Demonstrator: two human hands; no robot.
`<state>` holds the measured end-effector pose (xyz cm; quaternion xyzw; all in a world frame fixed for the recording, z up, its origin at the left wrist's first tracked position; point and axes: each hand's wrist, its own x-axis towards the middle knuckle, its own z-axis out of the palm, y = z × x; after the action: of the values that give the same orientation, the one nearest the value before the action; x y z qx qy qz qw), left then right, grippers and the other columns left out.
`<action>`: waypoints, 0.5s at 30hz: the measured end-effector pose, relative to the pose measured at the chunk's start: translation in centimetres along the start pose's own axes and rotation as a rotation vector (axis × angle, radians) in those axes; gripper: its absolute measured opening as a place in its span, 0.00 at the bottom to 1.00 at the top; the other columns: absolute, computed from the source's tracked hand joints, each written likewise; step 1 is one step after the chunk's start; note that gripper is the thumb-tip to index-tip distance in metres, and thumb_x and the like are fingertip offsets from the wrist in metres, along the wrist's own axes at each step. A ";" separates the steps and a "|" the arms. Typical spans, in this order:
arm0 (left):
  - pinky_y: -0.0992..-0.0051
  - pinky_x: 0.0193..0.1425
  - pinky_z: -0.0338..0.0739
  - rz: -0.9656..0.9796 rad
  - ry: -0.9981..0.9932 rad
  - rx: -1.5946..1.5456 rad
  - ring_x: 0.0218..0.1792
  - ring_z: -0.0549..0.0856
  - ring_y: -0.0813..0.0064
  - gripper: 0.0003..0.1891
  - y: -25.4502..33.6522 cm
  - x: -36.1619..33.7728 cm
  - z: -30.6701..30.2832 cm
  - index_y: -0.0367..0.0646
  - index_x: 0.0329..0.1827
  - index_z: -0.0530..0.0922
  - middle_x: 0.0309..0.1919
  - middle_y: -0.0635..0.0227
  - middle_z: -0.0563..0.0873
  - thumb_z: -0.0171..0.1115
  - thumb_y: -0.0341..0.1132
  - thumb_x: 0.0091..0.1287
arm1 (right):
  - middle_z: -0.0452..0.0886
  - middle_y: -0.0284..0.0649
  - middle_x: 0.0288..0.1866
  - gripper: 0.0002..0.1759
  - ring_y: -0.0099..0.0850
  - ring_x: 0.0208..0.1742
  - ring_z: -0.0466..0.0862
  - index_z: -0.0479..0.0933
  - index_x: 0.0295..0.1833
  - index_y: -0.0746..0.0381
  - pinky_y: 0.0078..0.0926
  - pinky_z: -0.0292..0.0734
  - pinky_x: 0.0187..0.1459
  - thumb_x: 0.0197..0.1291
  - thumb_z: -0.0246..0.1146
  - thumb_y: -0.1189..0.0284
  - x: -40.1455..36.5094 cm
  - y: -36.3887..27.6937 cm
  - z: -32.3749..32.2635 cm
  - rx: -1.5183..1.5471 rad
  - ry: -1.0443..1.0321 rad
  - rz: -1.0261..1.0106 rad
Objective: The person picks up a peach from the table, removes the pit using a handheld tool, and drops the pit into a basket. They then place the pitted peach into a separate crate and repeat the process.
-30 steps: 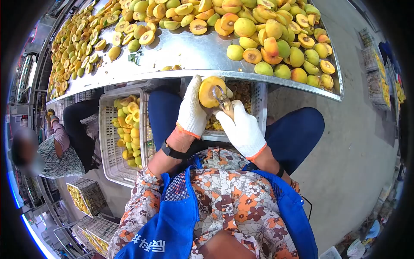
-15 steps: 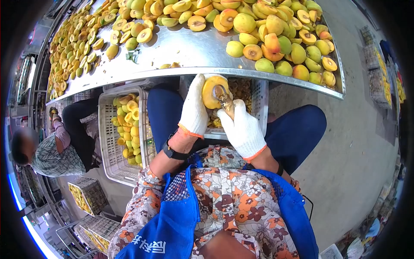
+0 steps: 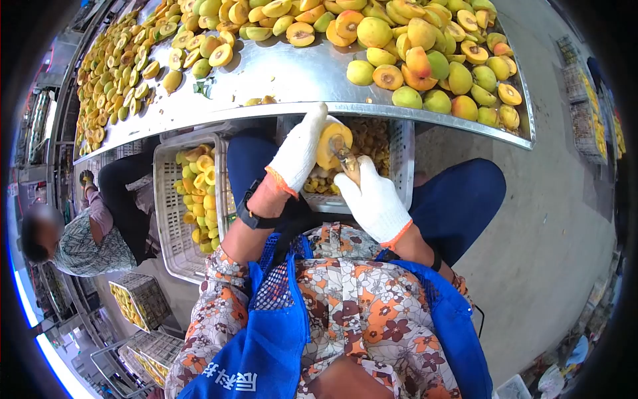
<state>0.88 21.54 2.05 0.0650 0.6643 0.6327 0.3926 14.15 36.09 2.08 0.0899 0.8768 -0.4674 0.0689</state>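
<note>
My gloved left hand (image 3: 298, 151) is closed around a yellow peach half (image 3: 325, 151), its cut face turned toward my right hand. In my gloved right hand (image 3: 376, 206) is a pitting spoon (image 3: 349, 167) with a short wooden handle. The spoon's metal head sits at the centre of the cut face, over the pit area; how deep it goes cannot be made out. Both hands are just in front of the metal table's (image 3: 279, 80) near edge, above a crate (image 3: 401, 159) holding pits and scraps.
Many peaches and cut halves (image 3: 458, 80) are heaped on the table. Left of my legs stands a white crate (image 3: 169, 233) with peach halves. Another person (image 3: 93, 233) sits at far left, near more crates (image 3: 143, 299). Stacked crates (image 3: 585, 120) stand at right.
My left hand has tilted and its wrist has moved left, turning the peach half. The spoon's head has shifted against the fruit's centre, and less of its metal loop shows.
</note>
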 end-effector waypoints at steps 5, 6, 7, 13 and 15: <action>0.72 0.71 0.72 0.561 0.224 0.154 0.63 0.79 0.69 0.24 -0.7 -1.5 4.1 0.38 0.76 0.70 0.64 0.58 0.79 0.49 0.42 0.83 | 0.83 0.66 0.39 0.23 0.64 0.42 0.85 0.70 0.55 0.69 0.54 0.79 0.40 0.72 0.62 0.59 0.5 1.2 0.3 0.161 0.122 -0.136; 0.73 0.58 0.81 0.628 0.333 0.203 0.47 0.85 0.72 0.22 -1.1 -1.2 4.7 0.36 0.70 0.73 0.54 0.58 0.85 0.47 0.42 0.82 | 0.83 0.61 0.36 0.21 0.57 0.37 0.86 0.71 0.56 0.69 0.48 0.79 0.37 0.73 0.62 0.61 0.5 1.5 0.8 0.110 0.188 -0.281; 0.73 0.58 0.81 0.628 0.334 0.202 0.47 0.85 0.72 0.22 -1.1 -1.2 4.3 0.36 0.70 0.73 0.54 0.58 0.85 0.47 0.42 0.82 | 0.83 0.61 0.36 0.21 0.57 0.37 0.86 0.71 0.56 0.69 0.48 0.79 0.37 0.73 0.62 0.61 0.2 1.6 0.8 0.109 0.187 -0.281; 0.77 0.47 0.80 0.392 0.023 0.096 0.38 0.85 0.76 0.19 0.4 -1.0 2.5 0.36 0.51 0.82 0.37 0.63 0.87 0.47 0.42 0.82 | 0.76 0.34 0.28 0.14 0.24 0.26 0.74 0.74 0.56 0.65 0.27 0.72 0.30 0.75 0.62 0.66 -1.2 0.9 0.1 0.805 -0.186 0.132; 0.78 0.46 0.79 0.453 0.155 0.126 0.38 0.85 0.77 0.18 -0.6 -1.0 3.1 0.36 0.50 0.82 0.37 0.64 0.87 0.48 0.42 0.82 | 0.76 0.32 0.28 0.13 0.22 0.24 0.73 0.74 0.57 0.62 0.24 0.70 0.27 0.76 0.61 0.66 -1.4 1.2 1.1 0.869 -0.164 0.088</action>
<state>3.73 23.28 2.27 0.1876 0.6990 0.6651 0.1838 15.87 35.72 0.78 0.1103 0.5859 -0.7948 0.1137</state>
